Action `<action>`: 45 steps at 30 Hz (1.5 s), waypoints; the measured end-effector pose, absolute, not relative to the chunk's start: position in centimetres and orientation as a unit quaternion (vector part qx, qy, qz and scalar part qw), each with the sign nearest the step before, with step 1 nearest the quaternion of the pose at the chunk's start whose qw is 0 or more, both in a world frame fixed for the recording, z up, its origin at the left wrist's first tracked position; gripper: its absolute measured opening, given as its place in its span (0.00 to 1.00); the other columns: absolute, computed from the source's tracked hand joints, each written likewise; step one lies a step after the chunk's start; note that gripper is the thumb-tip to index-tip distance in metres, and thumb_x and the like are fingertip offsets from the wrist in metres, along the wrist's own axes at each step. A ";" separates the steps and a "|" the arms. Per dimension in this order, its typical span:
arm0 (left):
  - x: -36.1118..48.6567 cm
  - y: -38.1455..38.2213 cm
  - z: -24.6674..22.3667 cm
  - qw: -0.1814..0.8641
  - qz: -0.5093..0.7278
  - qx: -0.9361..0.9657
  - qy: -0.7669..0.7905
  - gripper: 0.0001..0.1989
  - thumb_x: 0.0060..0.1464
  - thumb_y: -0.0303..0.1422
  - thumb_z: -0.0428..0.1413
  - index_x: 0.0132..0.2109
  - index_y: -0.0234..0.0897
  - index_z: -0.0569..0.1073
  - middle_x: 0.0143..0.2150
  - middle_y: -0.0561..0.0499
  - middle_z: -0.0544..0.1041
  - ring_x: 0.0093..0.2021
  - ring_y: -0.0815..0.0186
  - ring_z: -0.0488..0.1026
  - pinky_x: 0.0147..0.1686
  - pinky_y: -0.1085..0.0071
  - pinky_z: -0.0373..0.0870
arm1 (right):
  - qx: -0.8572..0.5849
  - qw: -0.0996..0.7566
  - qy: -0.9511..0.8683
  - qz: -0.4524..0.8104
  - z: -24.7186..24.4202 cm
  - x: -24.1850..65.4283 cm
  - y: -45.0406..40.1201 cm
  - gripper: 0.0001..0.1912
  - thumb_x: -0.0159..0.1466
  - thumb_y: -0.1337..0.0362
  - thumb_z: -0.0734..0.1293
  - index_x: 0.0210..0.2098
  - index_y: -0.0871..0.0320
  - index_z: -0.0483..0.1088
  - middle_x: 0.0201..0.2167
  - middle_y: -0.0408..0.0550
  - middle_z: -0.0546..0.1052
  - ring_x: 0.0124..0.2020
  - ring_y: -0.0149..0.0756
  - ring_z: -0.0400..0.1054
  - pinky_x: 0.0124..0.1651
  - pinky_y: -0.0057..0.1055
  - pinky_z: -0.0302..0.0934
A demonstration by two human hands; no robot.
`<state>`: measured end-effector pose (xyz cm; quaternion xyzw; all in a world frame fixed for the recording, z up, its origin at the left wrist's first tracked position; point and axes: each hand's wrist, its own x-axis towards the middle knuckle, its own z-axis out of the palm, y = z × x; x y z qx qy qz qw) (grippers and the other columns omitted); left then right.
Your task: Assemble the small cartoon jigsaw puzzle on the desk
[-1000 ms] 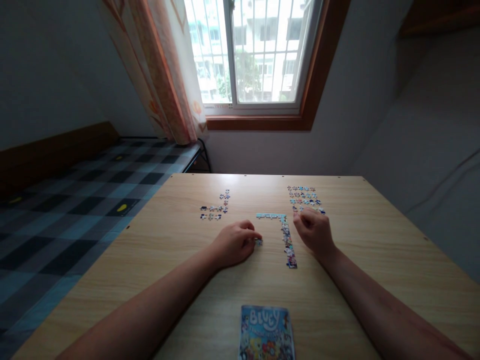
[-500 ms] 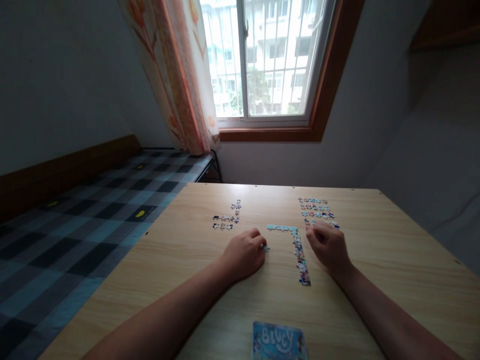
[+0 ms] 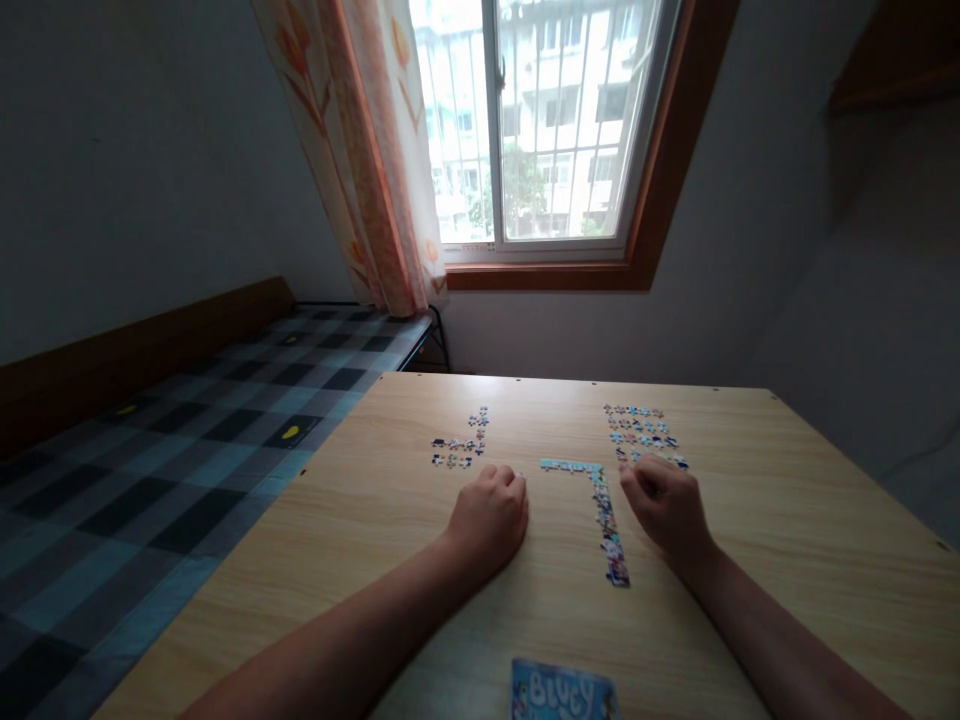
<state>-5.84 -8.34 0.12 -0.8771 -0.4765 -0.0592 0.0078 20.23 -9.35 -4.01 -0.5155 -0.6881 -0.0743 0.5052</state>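
My left hand [image 3: 491,512] rests on the table left of the joined puzzle strip [image 3: 609,515], its fingers curled shut around a puzzle piece that is now almost wholly hidden. The strip forms a corner: a short pale-blue arm runs left from the top, and a longer multicoloured arm comes down toward me. Just right of it lies my right hand [image 3: 664,505], closed in a fist with no piece showing in it. Beyond that fist, loose puzzle pieces [image 3: 637,425] lie in several rows. Another group of loose pieces [image 3: 456,445] sits beyond my left hand.
A blue box marked "BLUEY" [image 3: 562,695] lies at the near edge of view on the wooden table [image 3: 360,620]. To the left stands a bed [image 3: 225,440] with a checked cover. Behind the table are a curtain [image 3: 375,150] and a barred window [image 3: 562,130].
The puzzle piece seen at my left fingertips has gone out of sight as that hand turned and drew in slightly. My right fist keeps its place; the whole view has shifted a little.
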 end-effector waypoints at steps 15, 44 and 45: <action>-5.8 -5.5 -1.7 0.081 -0.090 -0.795 -0.594 0.29 0.62 0.44 0.50 0.64 0.31 0.71 0.76 0.37 0.48 0.76 0.46 0.40 0.70 0.39 0.34 | -0.515 0.516 -0.680 -0.074 -4.4 19.9 -8.8 0.22 0.68 0.64 0.63 0.20 0.56 0.51 0.19 0.39 0.58 0.21 0.27 0.55 0.29 0.28 0.49; -11.1 12.1 2.0 -0.081 -0.043 -0.789 -0.608 0.13 0.47 0.36 0.66 0.42 0.45 0.84 0.40 0.48 0.84 0.40 0.60 0.78 0.37 0.74 0.67 | -0.523 0.515 -0.676 -0.056 -4.5 19.6 -8.5 0.20 0.67 0.66 0.61 0.20 0.56 0.53 0.19 0.40 0.61 0.22 0.28 0.56 0.30 0.29 0.48; -11.0 12.2 2.1 -0.084 -0.041 -0.787 -0.610 0.12 0.45 0.36 0.67 0.40 0.45 0.84 0.39 0.49 0.83 0.39 0.61 0.78 0.36 0.74 0.66 | -0.524 0.515 -0.676 -0.057 -4.5 19.6 -8.4 0.20 0.67 0.66 0.62 0.20 0.56 0.52 0.19 0.40 0.60 0.22 0.28 0.56 0.30 0.29 0.47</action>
